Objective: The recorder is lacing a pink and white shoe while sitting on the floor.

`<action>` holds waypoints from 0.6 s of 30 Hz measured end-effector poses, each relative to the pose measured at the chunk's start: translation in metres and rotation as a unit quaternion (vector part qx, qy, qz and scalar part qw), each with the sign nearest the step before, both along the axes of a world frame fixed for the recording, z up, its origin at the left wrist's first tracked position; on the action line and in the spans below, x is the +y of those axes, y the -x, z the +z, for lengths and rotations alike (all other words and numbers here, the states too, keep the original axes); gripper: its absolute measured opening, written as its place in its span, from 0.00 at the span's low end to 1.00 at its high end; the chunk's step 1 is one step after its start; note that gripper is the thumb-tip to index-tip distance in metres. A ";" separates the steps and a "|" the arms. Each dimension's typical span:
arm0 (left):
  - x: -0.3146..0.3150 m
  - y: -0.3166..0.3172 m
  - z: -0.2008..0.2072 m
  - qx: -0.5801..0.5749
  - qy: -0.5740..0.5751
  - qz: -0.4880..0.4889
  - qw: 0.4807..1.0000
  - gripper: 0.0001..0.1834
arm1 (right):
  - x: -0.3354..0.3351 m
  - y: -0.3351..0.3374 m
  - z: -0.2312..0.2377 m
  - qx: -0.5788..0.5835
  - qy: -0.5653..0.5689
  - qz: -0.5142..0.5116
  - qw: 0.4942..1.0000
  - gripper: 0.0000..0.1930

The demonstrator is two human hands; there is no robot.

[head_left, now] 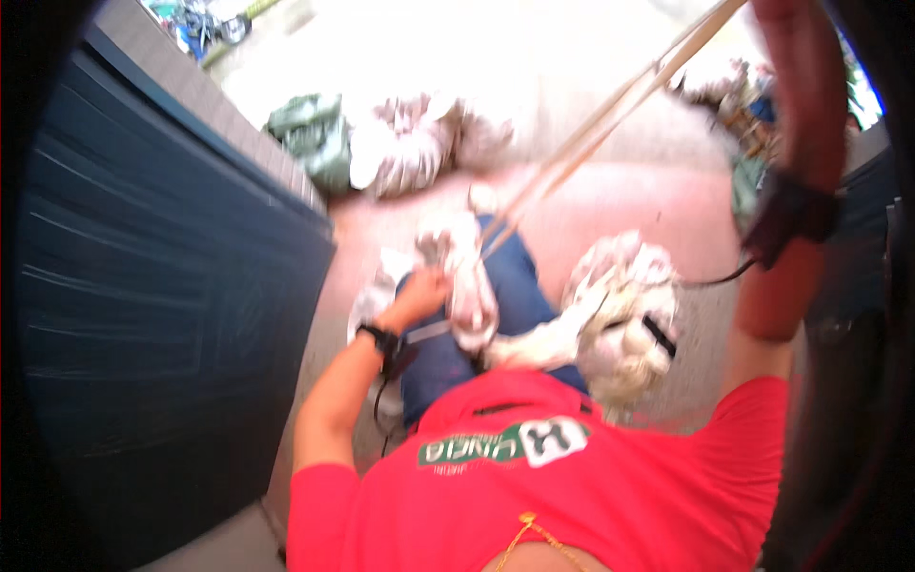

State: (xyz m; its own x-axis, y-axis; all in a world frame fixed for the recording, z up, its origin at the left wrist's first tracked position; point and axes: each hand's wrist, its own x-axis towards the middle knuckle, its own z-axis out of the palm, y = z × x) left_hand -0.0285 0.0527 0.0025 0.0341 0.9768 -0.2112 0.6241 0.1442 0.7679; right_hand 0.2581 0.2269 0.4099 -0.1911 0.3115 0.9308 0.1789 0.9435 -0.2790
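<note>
My left hand (pixel 424 289) is closed at the side of a pale pinkish-white bundle (pixel 471 303) that lies across my jeans (pixel 519 272). Blur hides its fingertips. High at the upper right, my right hand (pixel 799 86) is raised, smeared by motion and partly cut off by the frame. Long cream strands (pixel 610 119), perhaps fibre or cord, run taut in a slant from the bundle up to this hand, which seems closed on their upper end. Beside my right thigh sits a heap of loose cream strands (pixel 624 329), part of it lying over my leg.
Dark panels stand close on both sides, the left panel (pixel 181 305) being the larger. Ahead on the floor are a green sack (pixel 313 143) and pale, full sacks (pixel 410 143). More piled stuff (pixel 729 100) lies at the far right. A motorcycle (pixel 210 29) shows far left.
</note>
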 end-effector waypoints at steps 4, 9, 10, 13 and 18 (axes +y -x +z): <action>0.010 -0.030 0.026 -0.059 -0.039 -0.062 0.996 0.20 | 0.003 0.019 -0.004 0.120 0.268 0.290 0.911 0.11; 0.021 -0.064 0.133 -0.137 -0.199 -0.163 0.957 0.26 | -0.021 0.026 0.000 0.150 0.333 0.339 0.867 0.11; 0.020 -0.065 0.164 -0.208 -0.121 -0.173 0.955 0.23 | -0.020 0.028 -0.001 0.147 0.349 0.339 0.861 0.11; 0.026 -0.034 0.215 -0.268 -0.046 -0.134 0.953 0.08 | 0.004 0.023 -0.022 0.158 0.377 0.310 0.858 0.10; -0.003 0.101 0.247 -0.504 -0.204 0.115 0.831 0.13 | 0.051 -0.133 -0.093 -0.129 0.174 -0.056 0.975 0.06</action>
State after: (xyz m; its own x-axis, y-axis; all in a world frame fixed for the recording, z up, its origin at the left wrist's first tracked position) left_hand -0.1297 0.0498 0.2496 -0.2044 0.9653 0.1623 -0.3737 -0.2303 0.8985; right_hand 0.3911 0.2780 0.3167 -0.3516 0.6323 0.6904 0.3830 0.7700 -0.5102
